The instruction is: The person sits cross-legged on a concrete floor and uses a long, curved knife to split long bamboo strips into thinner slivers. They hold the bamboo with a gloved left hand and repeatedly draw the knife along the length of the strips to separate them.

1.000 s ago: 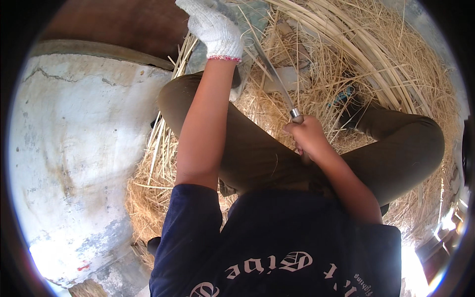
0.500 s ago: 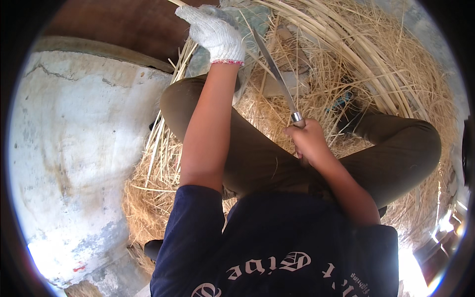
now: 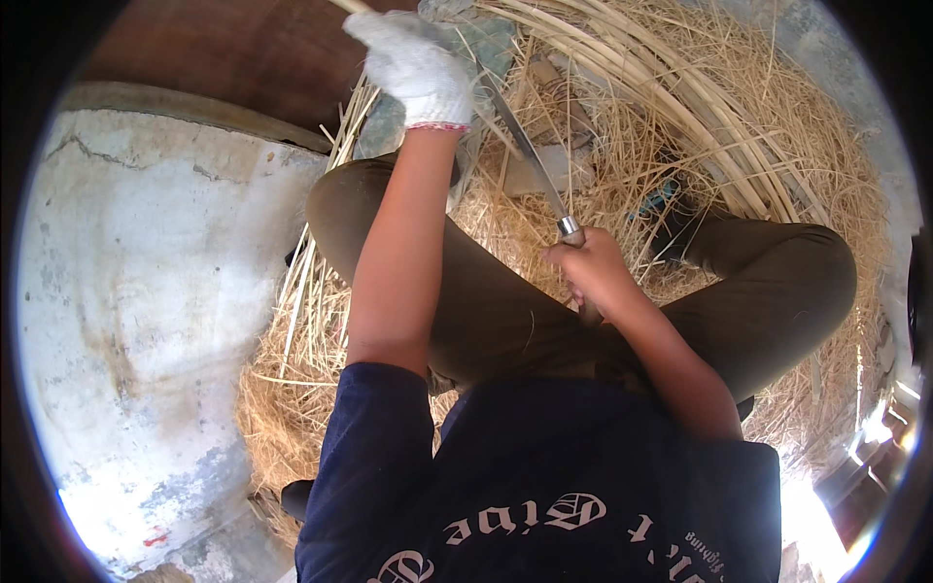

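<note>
My left hand, in a white knit glove with a red cuff edge, is closed around a pale bamboo strip at the top. The strip's end sticks out past the fingers, and a blurred pale length slants from the glove toward the blade. My right hand is bare and wrapped around the wooden handle of a long knife. A shiny metal collar joins handle and blade. The blade slants up and left, its tip close to the glove. Motion smears the glove a little.
Thin bamboo shavings cover the floor around my bent legs. A bundle of long strips curves along the upper right; more strips lie beside my left knee. A block sits beyond the knife. A stained wall stands at left.
The whole view has shifted slightly, with both hands and the knife a little farther left in the picture. Both grips stay the same.
</note>
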`<state>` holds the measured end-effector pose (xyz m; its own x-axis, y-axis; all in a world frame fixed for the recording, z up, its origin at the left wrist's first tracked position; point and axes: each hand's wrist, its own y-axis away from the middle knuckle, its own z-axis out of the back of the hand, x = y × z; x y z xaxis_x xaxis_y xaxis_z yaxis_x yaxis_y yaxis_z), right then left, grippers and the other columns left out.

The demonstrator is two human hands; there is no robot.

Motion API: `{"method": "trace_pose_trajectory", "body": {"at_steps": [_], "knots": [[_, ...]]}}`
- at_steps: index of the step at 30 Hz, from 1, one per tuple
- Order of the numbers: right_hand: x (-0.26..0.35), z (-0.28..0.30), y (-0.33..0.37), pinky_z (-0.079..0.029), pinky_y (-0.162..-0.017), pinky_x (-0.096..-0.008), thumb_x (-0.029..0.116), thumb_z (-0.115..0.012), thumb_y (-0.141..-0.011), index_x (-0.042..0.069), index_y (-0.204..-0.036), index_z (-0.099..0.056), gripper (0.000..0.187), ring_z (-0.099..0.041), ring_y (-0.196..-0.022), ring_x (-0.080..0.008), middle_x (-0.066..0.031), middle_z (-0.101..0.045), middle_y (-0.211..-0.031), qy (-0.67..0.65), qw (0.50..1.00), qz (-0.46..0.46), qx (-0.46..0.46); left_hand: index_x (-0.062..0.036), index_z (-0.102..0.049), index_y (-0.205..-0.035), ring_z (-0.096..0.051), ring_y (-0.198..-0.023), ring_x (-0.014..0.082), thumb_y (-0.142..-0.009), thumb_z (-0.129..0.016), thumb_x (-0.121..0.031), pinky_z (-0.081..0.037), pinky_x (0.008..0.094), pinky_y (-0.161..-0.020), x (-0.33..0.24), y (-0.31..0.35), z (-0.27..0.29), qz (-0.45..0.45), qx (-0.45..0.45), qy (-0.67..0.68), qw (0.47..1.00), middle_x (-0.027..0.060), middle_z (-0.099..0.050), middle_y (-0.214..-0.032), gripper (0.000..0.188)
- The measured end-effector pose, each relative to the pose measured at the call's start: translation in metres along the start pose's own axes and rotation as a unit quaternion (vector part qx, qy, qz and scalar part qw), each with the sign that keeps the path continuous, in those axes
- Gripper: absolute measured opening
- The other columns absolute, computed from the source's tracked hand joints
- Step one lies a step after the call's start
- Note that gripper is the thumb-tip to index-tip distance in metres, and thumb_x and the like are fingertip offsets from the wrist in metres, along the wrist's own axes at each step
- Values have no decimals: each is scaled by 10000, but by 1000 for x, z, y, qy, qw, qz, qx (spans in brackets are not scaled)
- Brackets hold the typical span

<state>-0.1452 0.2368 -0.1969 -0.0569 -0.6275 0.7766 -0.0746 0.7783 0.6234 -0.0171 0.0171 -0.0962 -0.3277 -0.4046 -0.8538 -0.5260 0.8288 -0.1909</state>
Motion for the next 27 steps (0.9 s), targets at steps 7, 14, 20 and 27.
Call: {"method": "trace_pose_trajectory", "body": {"at_steps": [7,14,20,27], "knots": [[-11,-2,0,-413,-400,-368,136,-666,-852,18,-758,-567,181,-514,-399,-175,-62,-539,-551,24,985,158,-62,-127,-596,-929,-560,-712,167,-964,-528,-690,-468,324,-631,19,-14,8,54,25,73,996,-2,-599,-800,568],[-12,-4,-2,-377,-389,-312,97,-664,-876,43,-757,-543,178,-473,-392,-122,-21,-507,-539,-36,999,15,-6,-115,-588,-872,-550,-690,173,-974,-489,-699,-457,352,-613,8,-13,13,53,49,24,997,16,-595,-770,600],[-18,-4,-13,-411,-451,-355,121,-664,-848,31,-736,-576,168,-536,-453,-149,-34,-541,-559,8,987,141,-78,-122,-615,-802,-471,-606,129,-1013,-521,-604,-377,283,-552,17,-16,4,-13,-18,54,998,-5,-534,-708,534],[-37,-4,-40,-371,-410,-352,128,-667,-853,34,-691,-565,213,-473,-401,-160,-39,-504,-530,158,978,104,-92,-103,-722,-1065,-593,-823,200,-944,-494,-730,-485,318,-782,21,-54,29,51,-1,20,998,37,-665,-924,678]]}}
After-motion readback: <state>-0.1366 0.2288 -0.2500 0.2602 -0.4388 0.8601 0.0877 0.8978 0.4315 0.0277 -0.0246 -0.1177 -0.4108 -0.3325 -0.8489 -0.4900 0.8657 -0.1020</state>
